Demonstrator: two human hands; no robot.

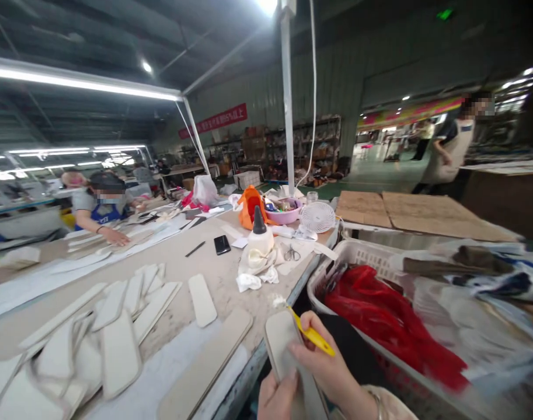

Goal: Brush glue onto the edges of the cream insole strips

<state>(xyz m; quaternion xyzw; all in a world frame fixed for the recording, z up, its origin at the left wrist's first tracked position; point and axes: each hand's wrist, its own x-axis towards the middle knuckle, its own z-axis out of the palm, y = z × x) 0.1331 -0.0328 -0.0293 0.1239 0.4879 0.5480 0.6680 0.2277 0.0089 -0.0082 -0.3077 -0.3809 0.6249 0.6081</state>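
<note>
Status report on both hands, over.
Left hand gripping pale panel. Right hand holding yellow-handled brush, thumb on panel. Table edge close by; nothing seen blocking.

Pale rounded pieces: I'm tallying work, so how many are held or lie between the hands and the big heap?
3: the held piece, in the left hand and right hand; a long piece on the table; a shorter piece beyond it. Any underneath would be hidden.

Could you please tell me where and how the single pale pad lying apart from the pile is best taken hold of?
I'd pinch the pale pad across its long edges, near the middle, coming from above: it lies flat, is longer than wide, and bare table shows along both edges, apart from the pile.
</note>
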